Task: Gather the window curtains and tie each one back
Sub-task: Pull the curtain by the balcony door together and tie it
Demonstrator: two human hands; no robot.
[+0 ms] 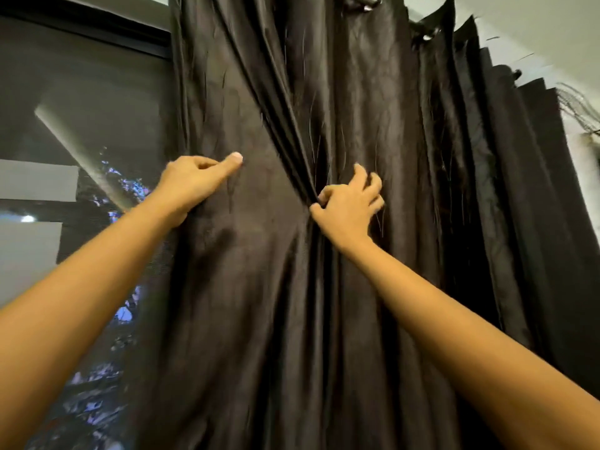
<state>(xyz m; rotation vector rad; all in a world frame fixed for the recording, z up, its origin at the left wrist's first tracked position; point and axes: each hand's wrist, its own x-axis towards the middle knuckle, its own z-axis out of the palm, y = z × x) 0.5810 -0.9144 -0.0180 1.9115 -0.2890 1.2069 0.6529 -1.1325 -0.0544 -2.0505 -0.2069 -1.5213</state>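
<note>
Dark satin curtain (324, 287) fills centre frame; left hand (194, 183) grips its left edge, right hand (349, 209) pinches bunched central folds.

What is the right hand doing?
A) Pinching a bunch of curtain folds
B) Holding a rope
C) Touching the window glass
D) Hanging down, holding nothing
A: the right hand has its fingers closed on folds of the dark curtain, which pull in toward it; no rope shows.
</note>
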